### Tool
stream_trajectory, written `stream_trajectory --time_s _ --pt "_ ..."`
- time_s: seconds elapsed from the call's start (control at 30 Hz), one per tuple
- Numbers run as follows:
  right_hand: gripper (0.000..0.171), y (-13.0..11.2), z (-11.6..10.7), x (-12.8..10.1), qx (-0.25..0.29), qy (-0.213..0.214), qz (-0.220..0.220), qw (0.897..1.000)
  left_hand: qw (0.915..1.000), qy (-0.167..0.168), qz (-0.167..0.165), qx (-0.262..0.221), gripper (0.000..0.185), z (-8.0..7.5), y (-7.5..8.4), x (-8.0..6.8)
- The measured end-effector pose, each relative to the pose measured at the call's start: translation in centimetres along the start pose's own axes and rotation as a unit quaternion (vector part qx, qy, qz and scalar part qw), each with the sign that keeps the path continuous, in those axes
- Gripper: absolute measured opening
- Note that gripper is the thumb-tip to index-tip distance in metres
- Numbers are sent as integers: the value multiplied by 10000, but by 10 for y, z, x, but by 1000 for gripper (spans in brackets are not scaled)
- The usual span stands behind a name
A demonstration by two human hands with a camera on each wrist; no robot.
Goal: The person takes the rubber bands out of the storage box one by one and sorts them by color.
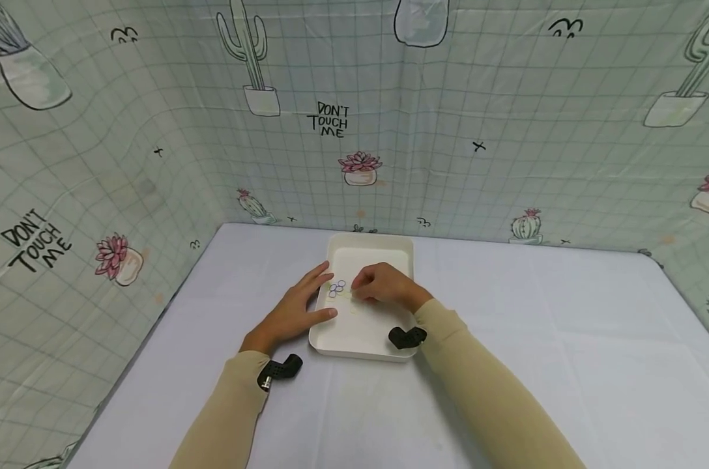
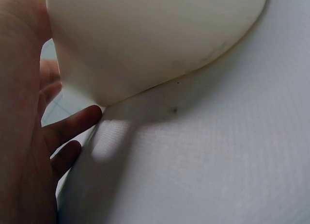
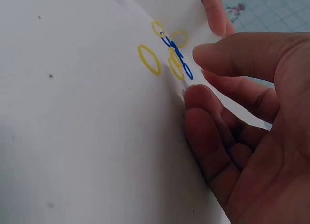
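Observation:
A shallow white tray (image 1: 366, 335) stands on the table, holding several thin blue rings (image 3: 178, 50) and several thin yellow rings (image 3: 144, 62). My left hand (image 1: 296, 307) rests at the tray's left rim, its thumb stretched over the inside. In the left wrist view, its fingertips (image 2: 92, 116) are by the lower edge of the tray's outer wall. Over the tray's middle is my right hand (image 1: 384, 284), fingers bent and pointing left beside the rings. The right wrist view shows a gap between thumb and lower fingers, with no ring visible there.
A white cloth covers the table (image 1: 536, 326). Behind and to the left hangs a checked curtain (image 1: 448, 130) printed with cacti. Each wrist carries a black camera mount, the right one (image 1: 407, 337) above the tray's near right corner.

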State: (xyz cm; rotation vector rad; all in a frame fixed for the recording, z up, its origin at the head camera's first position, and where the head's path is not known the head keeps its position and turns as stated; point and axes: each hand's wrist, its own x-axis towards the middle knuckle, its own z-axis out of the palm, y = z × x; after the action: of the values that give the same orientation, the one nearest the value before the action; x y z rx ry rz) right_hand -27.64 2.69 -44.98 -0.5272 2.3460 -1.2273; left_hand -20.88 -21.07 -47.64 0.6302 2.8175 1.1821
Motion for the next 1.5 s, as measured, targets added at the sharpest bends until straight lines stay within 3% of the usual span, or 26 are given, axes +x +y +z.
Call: stream_trajectory --time_s 0.3,0.5,0.7,0.9,1.5 --pt "9 1 9 -10 -282 -433 -253 9983 9999 41 -80 -120 75 6 -4 -13" --pt "9 3 -2 -8 -489 -326 -580 9966 9998 149 55 -141 74 3 1 -3" --pt "9 -1 -2 -8 -806 -255 -845 9928 9997 216 52 -104 73 2 1 -2" --pt "9 2 1 -11 -1152 -112 -846 9897 9998 183 34 -117 73 3 3 -1" --pt "14 1 4 -12 -1199 -188 -942 9881 9997 166 99 -161 72 4 0 -2"
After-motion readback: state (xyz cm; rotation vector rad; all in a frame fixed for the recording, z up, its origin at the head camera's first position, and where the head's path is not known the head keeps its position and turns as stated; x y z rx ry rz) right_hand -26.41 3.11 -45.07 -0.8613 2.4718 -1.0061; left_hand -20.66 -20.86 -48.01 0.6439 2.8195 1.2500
